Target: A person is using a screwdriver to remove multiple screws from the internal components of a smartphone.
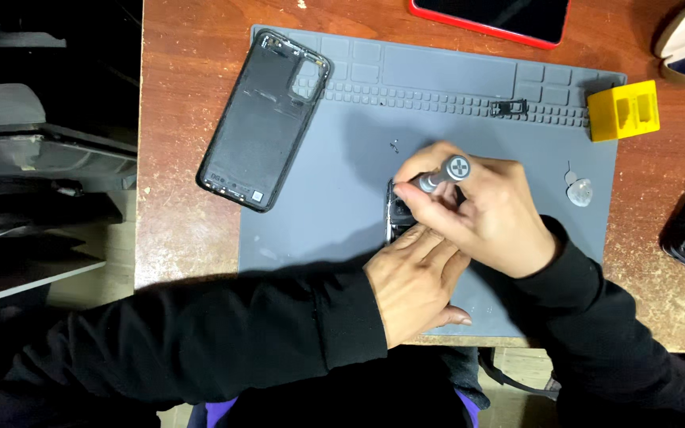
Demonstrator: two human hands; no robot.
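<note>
Both hands work mid-mat: the left hand (pixel 418 281) pins the opened phone (pixel 399 212) flat while the right hand (pixel 481 210) pinches the screwdriver (pixel 442 175), best kept upright and pressed lightly.

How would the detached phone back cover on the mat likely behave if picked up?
The back cover looks like a thin, hollow shell, so it is probably light and slightly flexible. Lying flat on the mat, it should not roll or tip. Its overhanging lower corner probably offers an easy grip.
</note>
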